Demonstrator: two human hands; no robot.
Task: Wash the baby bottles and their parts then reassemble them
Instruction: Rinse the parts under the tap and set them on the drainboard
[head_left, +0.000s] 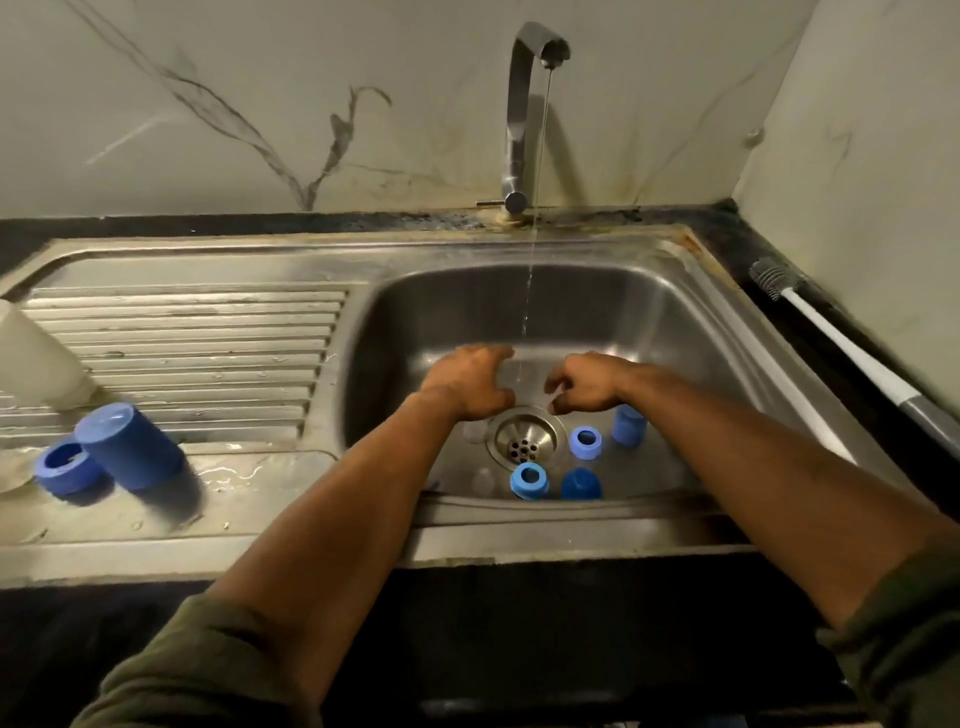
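Note:
Both my hands are low in the sink basin (675, 322), just behind the drain (524, 439). My left hand (467, 382) grips a clear, faintly visible bottle (522, 375) under a thin stream of water. My right hand (587, 387) curls its fingers and thumb round the bottle's other end. On the basin floor lie two blue rings (586, 441) (529, 480), two blue caps (628, 423) (581, 484) and two clear nipples (475, 431) (483, 480). A blue cap (127, 447) and a blue ring (65, 465) stand on the drainboard.
The tap (519, 104) runs at the back of the sink. A whitish bottle (31, 358) stands at the drainboard's far left edge. A long-handled bottle brush (831, 338) lies on the dark counter to the right, along the wall.

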